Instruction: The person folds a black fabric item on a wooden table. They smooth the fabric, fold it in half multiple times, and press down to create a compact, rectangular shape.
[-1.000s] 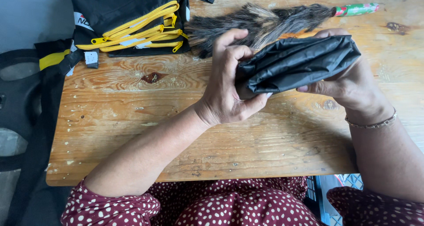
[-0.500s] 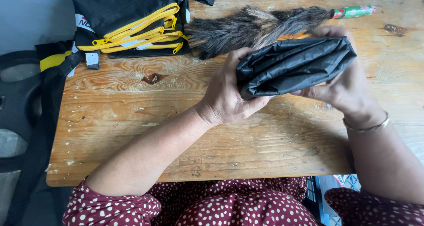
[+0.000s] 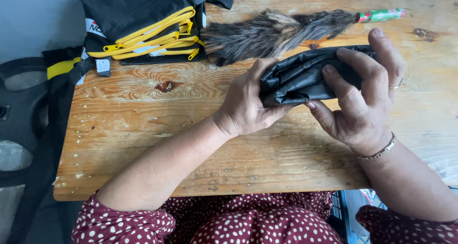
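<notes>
A folded bundle of shiny black fabric (image 3: pixel 305 75) is held just above the wooden table (image 3: pixel 143 129), right of centre. My left hand (image 3: pixel 248 106) grips its left end, thumb underneath and fingers curled over the top. My right hand (image 3: pixel 362 96) wraps over the bundle's right part, fingers spread across the fabric, with a ring and a bracelet on it. Behind the bundle lies a dark feather duster (image 3: pixel 272 32) with a green and red handle (image 3: pixel 379 16).
A black bag with yellow zips (image 3: pixel 143 29) sits at the table's back left, its straps hanging over the left edge. A dark bag (image 3: pixel 19 110) lies on the floor to the left. My dotted maroon clothing shows at the bottom.
My right hand has moved from under the bundle to over its top, fingers now spread across the fabric. The bundle looks more tightly folded and shorter.
</notes>
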